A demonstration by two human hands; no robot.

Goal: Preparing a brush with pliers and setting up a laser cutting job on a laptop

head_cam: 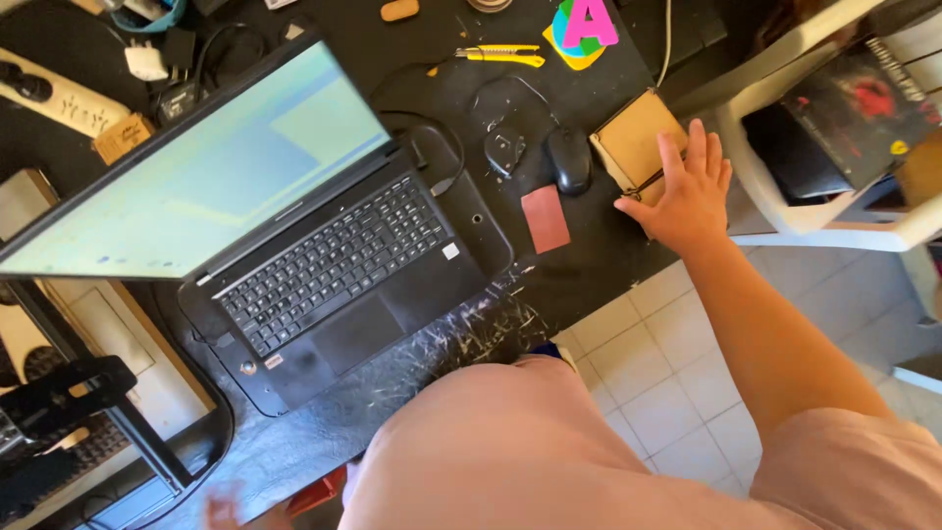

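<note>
Nearest: pink-clad torso (491, 451) filling the near edge. Right hand (687, 196) flat, fingers spread and unclenched, resting on the near right corner of a thin wooden box (636, 140) at the right end of the black desk (392, 393). Left hand (224, 510) blurred at the near left edge, grip impossible to tell. Left of the box: black mouse (569, 159), red sanding pad (545, 218), open laptop (324, 265). Far side: yellow utility knife (500, 55), 1 pink letter shape (587, 22).
</note>
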